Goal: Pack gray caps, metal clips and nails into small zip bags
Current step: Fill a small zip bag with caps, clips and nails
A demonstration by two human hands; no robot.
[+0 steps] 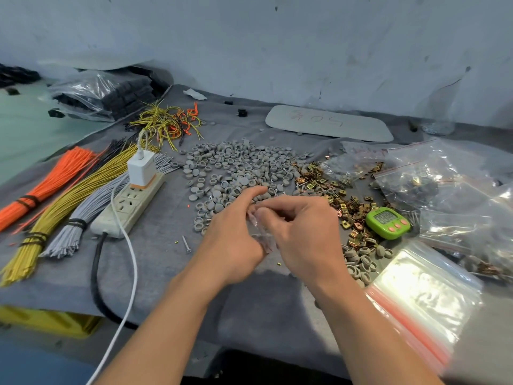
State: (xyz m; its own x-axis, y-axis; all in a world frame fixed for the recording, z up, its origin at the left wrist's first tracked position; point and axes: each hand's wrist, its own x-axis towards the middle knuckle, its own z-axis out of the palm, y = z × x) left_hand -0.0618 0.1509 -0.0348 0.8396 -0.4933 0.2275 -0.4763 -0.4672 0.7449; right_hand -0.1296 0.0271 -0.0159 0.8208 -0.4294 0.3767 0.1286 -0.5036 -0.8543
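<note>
My left hand and my right hand meet over the grey mat, both pinching a small clear zip bag between them; its contents are hidden by my fingers. Behind my hands lies a wide pile of gray caps. To the right of it spreads a heap of brass-coloured metal clips. A few nails lie among the caps, and one loose nail rests left of my left wrist. A stack of empty zip bags with red strips sits at the near right.
A white power strip with a charger and cable lies at the left, beside bundles of orange, yellow and grey wires. A green timer stands right of my hands. Filled plastic bags crowd the right side. A grey lid lies at the back.
</note>
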